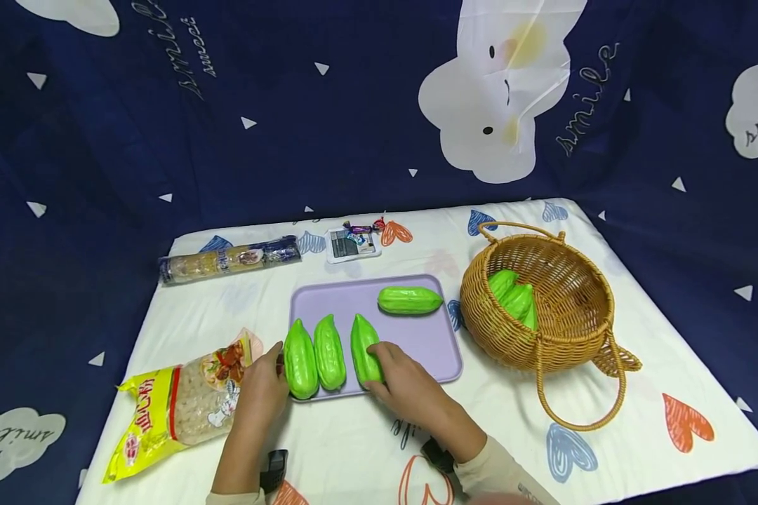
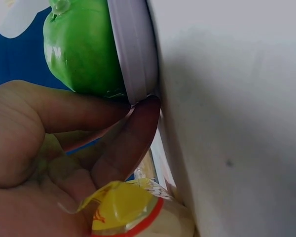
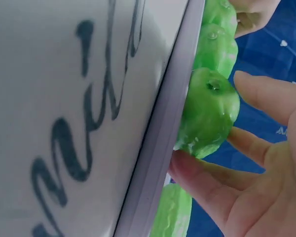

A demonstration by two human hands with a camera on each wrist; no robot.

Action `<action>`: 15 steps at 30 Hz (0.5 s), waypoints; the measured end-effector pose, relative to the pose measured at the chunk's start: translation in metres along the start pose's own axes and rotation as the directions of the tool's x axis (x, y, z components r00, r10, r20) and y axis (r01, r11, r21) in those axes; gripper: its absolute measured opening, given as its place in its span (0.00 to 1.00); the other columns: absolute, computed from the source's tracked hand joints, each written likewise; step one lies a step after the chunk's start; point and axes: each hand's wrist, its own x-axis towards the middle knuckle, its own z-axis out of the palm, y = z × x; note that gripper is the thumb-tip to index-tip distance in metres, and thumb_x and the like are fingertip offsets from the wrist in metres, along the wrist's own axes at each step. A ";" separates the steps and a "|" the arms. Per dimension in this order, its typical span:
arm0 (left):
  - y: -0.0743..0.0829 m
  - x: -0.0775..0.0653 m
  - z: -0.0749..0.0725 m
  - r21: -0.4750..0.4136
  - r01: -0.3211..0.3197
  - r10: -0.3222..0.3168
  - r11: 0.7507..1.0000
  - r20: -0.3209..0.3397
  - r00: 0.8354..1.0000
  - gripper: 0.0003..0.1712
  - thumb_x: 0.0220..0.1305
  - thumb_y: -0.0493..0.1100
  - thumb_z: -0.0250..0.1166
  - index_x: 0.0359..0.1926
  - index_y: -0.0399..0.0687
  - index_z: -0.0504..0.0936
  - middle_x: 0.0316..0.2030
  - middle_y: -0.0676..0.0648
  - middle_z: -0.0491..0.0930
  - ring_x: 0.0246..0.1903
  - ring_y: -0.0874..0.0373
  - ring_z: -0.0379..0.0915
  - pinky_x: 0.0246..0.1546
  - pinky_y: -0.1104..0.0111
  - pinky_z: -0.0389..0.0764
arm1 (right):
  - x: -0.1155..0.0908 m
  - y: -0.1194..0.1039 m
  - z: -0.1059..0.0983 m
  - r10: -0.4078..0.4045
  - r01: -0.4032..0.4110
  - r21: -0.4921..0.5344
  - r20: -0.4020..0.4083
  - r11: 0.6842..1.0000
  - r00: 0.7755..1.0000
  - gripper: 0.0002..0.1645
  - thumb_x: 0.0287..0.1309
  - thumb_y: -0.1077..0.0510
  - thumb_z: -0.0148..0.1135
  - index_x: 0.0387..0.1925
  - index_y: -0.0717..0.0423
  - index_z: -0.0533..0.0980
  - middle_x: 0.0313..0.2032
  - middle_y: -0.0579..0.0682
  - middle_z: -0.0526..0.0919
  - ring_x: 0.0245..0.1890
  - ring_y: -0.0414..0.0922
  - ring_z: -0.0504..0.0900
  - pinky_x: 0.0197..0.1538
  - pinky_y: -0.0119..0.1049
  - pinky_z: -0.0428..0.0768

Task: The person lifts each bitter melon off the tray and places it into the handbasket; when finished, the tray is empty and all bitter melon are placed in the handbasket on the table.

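My right hand (image 1: 410, 382) holds a green ribbed gourd (image 1: 363, 344) on the lilac tray (image 1: 417, 351); in the right wrist view, thumb and fingers lie on opposite sides of the gourd's blunt end (image 3: 209, 116). My left hand (image 1: 265, 386) rests at the tray's left edge, beside the leftmost green gourd (image 1: 300, 361). In the left wrist view, its fingertips touch the tray rim (image 2: 135, 54), just under that gourd (image 2: 84, 49). A second gourd (image 1: 330, 353) lies parallel between the hands. Another gourd (image 1: 409, 300) lies crosswise at the tray's back right.
A wicker basket (image 1: 549, 347) holding several green gourds (image 1: 516, 298) stands right of the tray. A yellow-and-clear food bag (image 1: 183, 400) lies by the left forearm. Toward the back are a long clear packet (image 1: 230, 259), a small white pack (image 1: 352, 245) and wrapped candies (image 1: 361, 228).
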 end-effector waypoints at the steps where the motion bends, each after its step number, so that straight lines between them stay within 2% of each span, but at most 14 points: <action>1: 0.000 0.000 0.000 -0.001 0.001 -0.001 1.000 0.000 1.000 0.29 0.63 0.28 0.55 0.65 0.28 0.67 0.49 0.29 0.78 0.49 0.33 0.74 0.47 0.44 0.74 | 0.001 0.000 0.000 0.005 -0.004 0.008 -0.003 1.000 1.000 0.28 0.62 0.50 0.63 0.58 0.57 0.67 0.53 0.57 0.76 0.45 0.46 0.79 0.46 0.43 0.80; 9: 0.000 0.000 0.002 -0.006 -0.015 0.015 1.000 -0.011 1.000 0.28 0.62 0.28 0.55 0.64 0.27 0.67 0.47 0.30 0.78 0.47 0.35 0.75 0.47 0.45 0.74 | 0.001 0.000 -0.004 0.069 -0.070 0.051 0.015 0.996 0.998 0.26 0.60 0.55 0.62 0.58 0.57 0.67 0.54 0.56 0.76 0.38 0.45 0.77 0.39 0.39 0.78; 12: 0.000 0.000 0.002 0.000 -0.017 0.017 1.000 -0.017 1.000 0.28 0.61 0.27 0.55 0.64 0.27 0.68 0.48 0.28 0.78 0.49 0.33 0.75 0.48 0.44 0.74 | -0.002 -0.001 -0.011 0.088 -0.087 0.056 -0.017 0.995 0.996 0.28 0.57 0.56 0.63 0.58 0.56 0.67 0.55 0.55 0.75 0.38 0.45 0.77 0.41 0.40 0.79; 15: 0.000 -0.001 0.001 0.006 -0.012 0.012 1.000 -0.017 1.000 0.28 0.62 0.27 0.55 0.64 0.27 0.68 0.49 0.28 0.78 0.50 0.33 0.74 0.48 0.44 0.74 | -0.005 -0.001 -0.025 0.085 -0.080 0.061 -0.087 0.995 0.993 0.29 0.55 0.57 0.65 0.58 0.56 0.67 0.55 0.55 0.75 0.40 0.46 0.78 0.43 0.43 0.80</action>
